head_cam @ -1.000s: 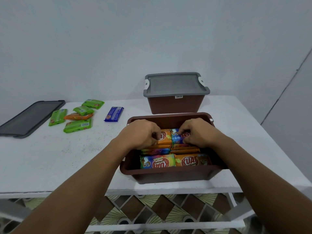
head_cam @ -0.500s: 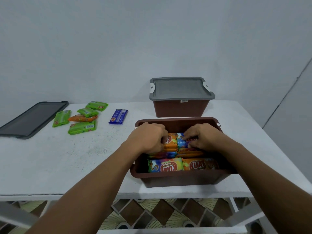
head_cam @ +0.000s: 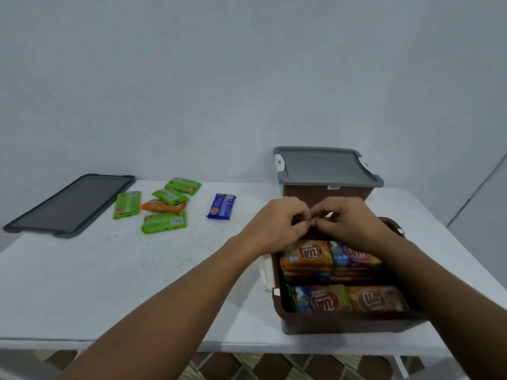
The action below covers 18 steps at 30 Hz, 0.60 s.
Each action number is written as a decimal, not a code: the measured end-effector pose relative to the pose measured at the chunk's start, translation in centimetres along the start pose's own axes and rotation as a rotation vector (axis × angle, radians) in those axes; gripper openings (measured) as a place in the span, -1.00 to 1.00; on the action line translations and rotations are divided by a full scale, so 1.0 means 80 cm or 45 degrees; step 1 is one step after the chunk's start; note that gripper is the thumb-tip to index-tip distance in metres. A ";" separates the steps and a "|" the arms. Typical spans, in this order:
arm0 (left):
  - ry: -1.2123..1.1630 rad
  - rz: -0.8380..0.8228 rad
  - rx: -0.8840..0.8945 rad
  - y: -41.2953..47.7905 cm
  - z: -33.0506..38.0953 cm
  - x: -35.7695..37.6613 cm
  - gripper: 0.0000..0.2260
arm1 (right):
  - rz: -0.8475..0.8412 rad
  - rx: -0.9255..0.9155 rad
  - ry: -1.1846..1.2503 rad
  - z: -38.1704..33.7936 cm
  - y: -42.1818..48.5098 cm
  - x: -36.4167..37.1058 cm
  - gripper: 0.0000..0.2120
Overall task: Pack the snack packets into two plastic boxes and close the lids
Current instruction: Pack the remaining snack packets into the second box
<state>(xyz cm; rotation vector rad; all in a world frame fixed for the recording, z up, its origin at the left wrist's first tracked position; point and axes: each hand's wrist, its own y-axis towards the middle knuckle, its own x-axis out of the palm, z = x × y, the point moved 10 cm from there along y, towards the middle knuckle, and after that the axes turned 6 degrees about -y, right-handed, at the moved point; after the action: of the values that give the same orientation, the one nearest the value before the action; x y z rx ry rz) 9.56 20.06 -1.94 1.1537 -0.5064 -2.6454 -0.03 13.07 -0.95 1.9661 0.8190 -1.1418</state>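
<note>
Left hand point(head_cam: 277, 223) & right hand point(head_cam: 348, 220) meet fingertip to fingertip over the far rim of the open brown box point(head_cam: 343, 322), front right on the counter point(head_cam: 109, 270). Fingers curled, can't tell if they pinch anything. Packed packets point(head_cam: 307, 253) have a red logo, only "UA" legible. Loose green packets point(head_cam: 163, 222) & blue packet point(head_cam: 221, 206) lie far left, print too small to read.

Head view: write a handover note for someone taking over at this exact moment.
Left hand and right hand: fingers curled, tips meeting above the far rim of the open brown plastic box; any hold is unclear.
Open box: filled with colourful snack packets, lid off.
Done: far brown box under its grey lid.
Left: four green packets, one orange packet, one blue packet lie loose on the white table; the loose grey lid lies at the table's left end, to go on.
</note>
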 end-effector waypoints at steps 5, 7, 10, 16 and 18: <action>0.003 0.127 0.000 -0.016 -0.053 -0.077 -0.93 | 0.056 -0.009 0.096 -0.061 0.058 0.034 -0.84; 0.017 0.151 -0.010 -0.027 -0.080 -0.107 -0.94 | 0.028 0.004 0.138 -0.085 0.082 0.056 -0.83; 0.013 0.155 -0.069 -0.044 -0.124 -0.146 -0.96 | -0.004 0.002 0.128 -0.122 0.117 0.087 -0.81; 0.114 0.086 -0.129 -0.073 -0.192 -0.211 -0.93 | -0.088 -0.021 0.102 -0.191 0.176 0.149 -0.80; 0.147 0.059 -0.151 -0.080 -0.214 -0.230 -0.92 | -0.101 0.016 0.147 -0.204 0.193 0.168 -0.81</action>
<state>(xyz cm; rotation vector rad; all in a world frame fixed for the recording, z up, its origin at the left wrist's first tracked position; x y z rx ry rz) 34.18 28.00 -3.01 1.2337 -0.3458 -2.5150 25.03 20.25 -3.13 2.0410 0.9598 -1.0893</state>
